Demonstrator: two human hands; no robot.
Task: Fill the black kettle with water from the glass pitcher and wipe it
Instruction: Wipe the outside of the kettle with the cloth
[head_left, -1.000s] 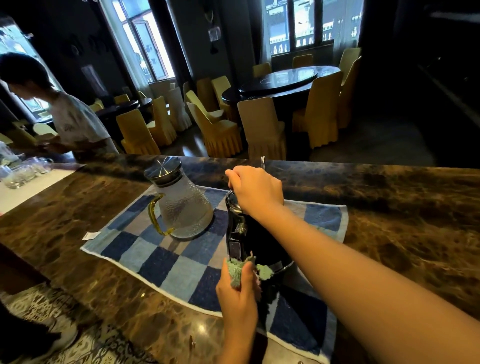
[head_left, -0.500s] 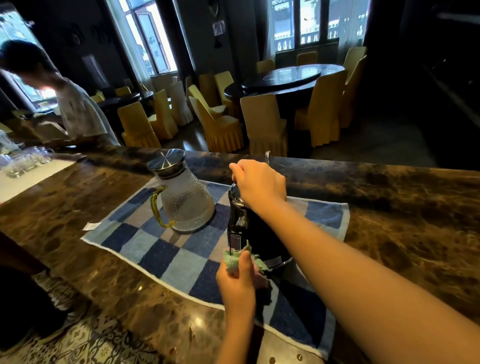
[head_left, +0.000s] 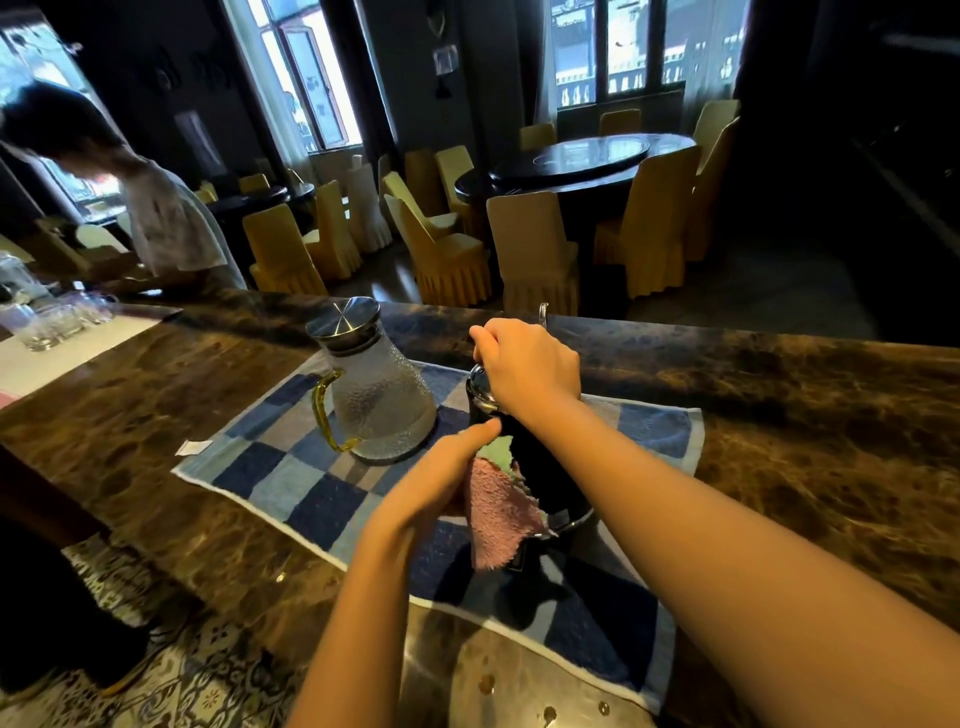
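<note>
The black kettle stands upright on a blue checked towel on the marble counter. My right hand grips the top of the kettle, over its lid. My left hand presses a pink and green cloth against the kettle's near left side. The glass pitcher, with a metal lid and yellow handle, stands on the towel just left of the kettle. My right forearm hides part of the kettle.
The brown marble counter runs left to right. Several glasses stand at its far left, where another person leans over. A small paper slip lies left of the towel. Yellow covered chairs and round tables fill the room beyond.
My left hand has moved up the kettle's side with the cloth, which now hangs unfolded with its pink side showing. My right hand has stayed on the kettle's top.
</note>
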